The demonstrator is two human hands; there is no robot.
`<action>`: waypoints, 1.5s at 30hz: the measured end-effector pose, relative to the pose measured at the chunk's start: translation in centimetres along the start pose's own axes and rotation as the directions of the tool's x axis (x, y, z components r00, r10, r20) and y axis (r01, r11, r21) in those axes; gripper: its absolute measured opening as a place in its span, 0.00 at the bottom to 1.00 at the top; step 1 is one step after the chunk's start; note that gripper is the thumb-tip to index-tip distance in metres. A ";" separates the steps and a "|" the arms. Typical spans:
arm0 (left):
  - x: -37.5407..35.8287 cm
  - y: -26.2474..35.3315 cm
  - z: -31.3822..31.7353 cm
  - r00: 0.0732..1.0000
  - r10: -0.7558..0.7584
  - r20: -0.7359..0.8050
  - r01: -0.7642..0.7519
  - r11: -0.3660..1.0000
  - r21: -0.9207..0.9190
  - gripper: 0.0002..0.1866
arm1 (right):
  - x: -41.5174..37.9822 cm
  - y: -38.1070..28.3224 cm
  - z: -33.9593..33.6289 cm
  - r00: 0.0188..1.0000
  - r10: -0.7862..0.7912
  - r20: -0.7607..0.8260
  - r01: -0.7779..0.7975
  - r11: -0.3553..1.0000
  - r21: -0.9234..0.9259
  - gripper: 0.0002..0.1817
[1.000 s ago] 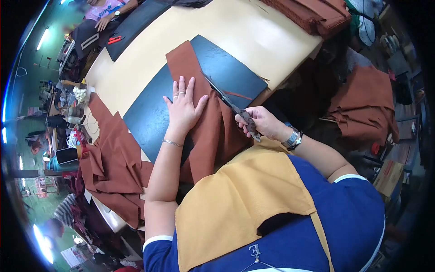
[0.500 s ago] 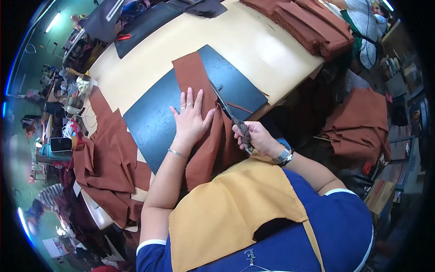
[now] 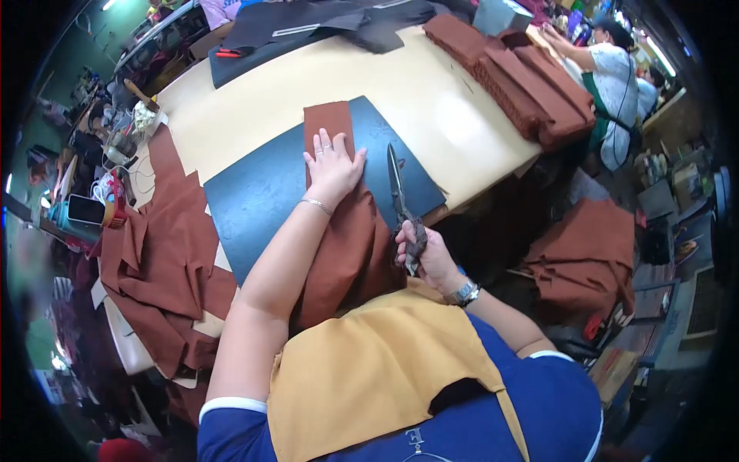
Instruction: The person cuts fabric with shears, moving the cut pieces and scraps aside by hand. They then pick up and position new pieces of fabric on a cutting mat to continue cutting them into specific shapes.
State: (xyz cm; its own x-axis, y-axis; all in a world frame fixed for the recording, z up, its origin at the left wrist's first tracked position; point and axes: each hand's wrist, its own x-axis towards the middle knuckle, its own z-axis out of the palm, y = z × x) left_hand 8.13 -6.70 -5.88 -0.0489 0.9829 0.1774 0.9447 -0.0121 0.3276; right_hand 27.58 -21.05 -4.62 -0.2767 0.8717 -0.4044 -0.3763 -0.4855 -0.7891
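My left hand lies on a long reddish-brown piece of fabric or leather, fingers stretched toward its far end. The piece runs over a dark cutting mat and drapes down in folds against my apron. In my right hand is a pair of scissors with dark wrapped handles. The blades point away from me over the mat, to the right of the piece and apart from it. They look nearly closed.
More reddish-brown material hangs over the table's left edge. Folded stacks lie at the far right, near another person. Dark sheets cover the back of the pale table. A further brown pile sits at right.
The scissors have come away from the piece's right edge, and their blades now point more straight ahead. My left hand has slid farther up the piece. The camera view has shifted.
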 end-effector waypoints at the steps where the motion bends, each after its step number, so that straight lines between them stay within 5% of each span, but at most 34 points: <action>1: 0.1 -0.1 1.1 0.996 0.023 -0.081 -0.016 0.996 0.090 0.35 | -0.3 -0.2 -0.2 1.000 -0.003 0.025 0.003 1.000 0.015 0.19; 7: -1.4 -2.7 -0.4 0.966 0.255 0.050 -0.258 0.965 0.050 0.26 | -1.3 -1.9 -5.3 0.970 0.162 0.182 -0.165 0.986 0.004 0.27; 16: -8.1 -7.6 -6.1 0.756 0.588 0.286 -0.587 0.803 -0.101 0.27 | -1.4 -4.1 -7.8 0.913 0.256 0.317 -0.181 0.952 -0.247 0.33; 32: -9.5 -8.1 -7.6 0.689 0.636 0.346 -0.636 0.760 -0.131 0.29 | -0.9 -7.8 -6.8 0.945 0.268 0.188 -0.107 0.795 -0.597 0.17; 45: -9.6 -7.8 -8.0 0.689 0.636 0.347 -0.632 0.762 -0.140 0.30 | -1.5 -8.2 -7.0 0.931 0.293 0.216 -0.115 0.799 -0.590 0.12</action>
State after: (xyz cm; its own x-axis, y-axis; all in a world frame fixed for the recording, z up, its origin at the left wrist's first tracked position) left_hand -1.32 -17.51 -2.73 0.6794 0.7337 0.0089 0.7055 -0.6565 0.2670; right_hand 37.32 -17.88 -0.79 -0.5588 0.6553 -0.5082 0.2527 -0.4491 -0.8570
